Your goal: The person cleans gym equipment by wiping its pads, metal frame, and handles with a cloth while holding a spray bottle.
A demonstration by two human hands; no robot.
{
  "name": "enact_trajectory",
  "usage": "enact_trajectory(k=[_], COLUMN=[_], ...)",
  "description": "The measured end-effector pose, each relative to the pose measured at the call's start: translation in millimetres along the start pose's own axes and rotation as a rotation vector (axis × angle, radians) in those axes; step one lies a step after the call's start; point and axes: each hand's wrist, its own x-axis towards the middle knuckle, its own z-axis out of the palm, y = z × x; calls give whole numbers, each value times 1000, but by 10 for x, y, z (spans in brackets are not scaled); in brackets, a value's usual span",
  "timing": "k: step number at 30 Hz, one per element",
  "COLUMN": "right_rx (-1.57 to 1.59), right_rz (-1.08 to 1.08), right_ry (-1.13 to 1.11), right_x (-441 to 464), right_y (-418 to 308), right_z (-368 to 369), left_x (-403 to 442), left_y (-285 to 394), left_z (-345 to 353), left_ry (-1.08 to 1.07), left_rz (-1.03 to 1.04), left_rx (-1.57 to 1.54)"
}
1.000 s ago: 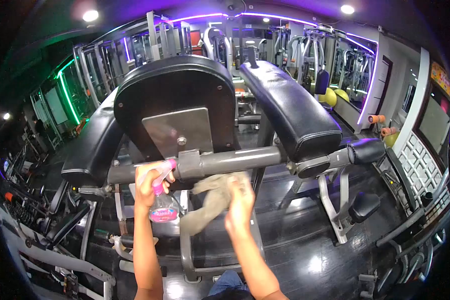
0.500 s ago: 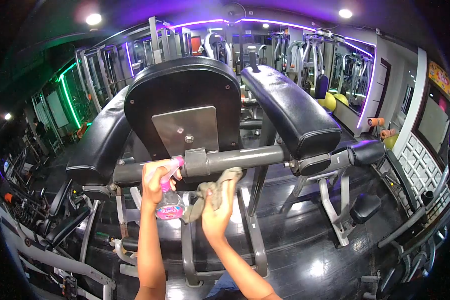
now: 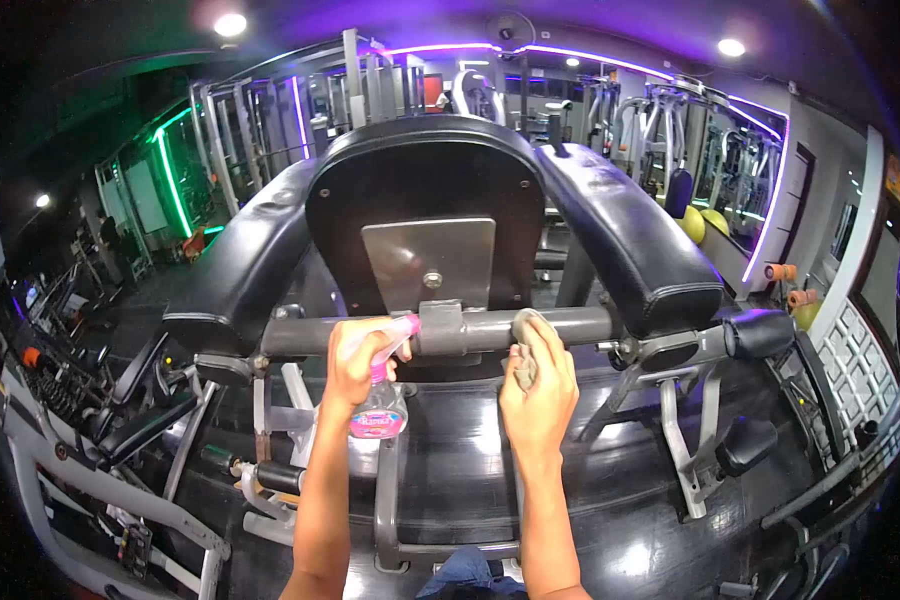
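My left hand (image 3: 360, 360) is closed around the neck of a clear spray bottle (image 3: 378, 415) with a pink trigger head and a pink label. In my right hand (image 3: 540, 400) is a bunched greyish cloth (image 3: 526, 350), pressed against the grey metal crossbar (image 3: 490, 330) of a gym machine. Part of the cloth is hidden behind my fingers. Above the bar stands the machine's black padded backrest (image 3: 425, 185), with a metal plate (image 3: 430, 265) bolted to its back. The bottle hangs just below the bar, left of its middle bracket.
Long black pads flank the backrest, one on the left (image 3: 245, 260) and one on the right (image 3: 630, 235). A machine with black rollers (image 3: 760, 335) stands at right. More gym equipment (image 3: 90, 430) fills the left. Yellow balls (image 3: 692, 225) lie farther back.
My right hand has moved right and up, bringing the cloth from below the crossbar onto it. My left hand still grips the spray bottle. The view has shifted a little left.
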Motion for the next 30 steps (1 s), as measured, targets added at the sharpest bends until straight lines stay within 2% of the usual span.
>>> enact_trajectory(k=[2, 3, 5, 9, 15, 17, 19, 24, 27, 30], right_rx=[-45, -32, -28, 6, -106, -98, -160, -70, 19, 115], right_rz=[-23, -28, -162, -218, 82, 64, -52, -331, -387, -309], right_ry=[-149, -156, -362, -395, -333, -343, -384, -478, -486, -579], right_x=[39, 42, 78, 288, 581, 581, 581, 548, 614, 773], right_y=[-161, -224, -345, -214, -145, -67, -48, -187, -27, 151], right_z=[62, 105, 175, 107, -316, -230, -92, 147, 135, -94], left_x=[-14, -14, -5, -24, -19, -22, -26, -73, -119, -200], left_y=[6, -3, 1, 2, 45, 48, 54, -4, -69, -60], left_z=[-6, -7, -7, -9, -17, -27, -23, -47, -109, -129], left_ry=[0, 4, -3, -6, -31, -34, -26, 31, 32, 70], left_rz=[-10, -10, 1, -4, 4, 14, -9, -50, -58, -76], left_rx=[-3, -4, -1, -45, 3, 19, -4, -60, -78, -93])
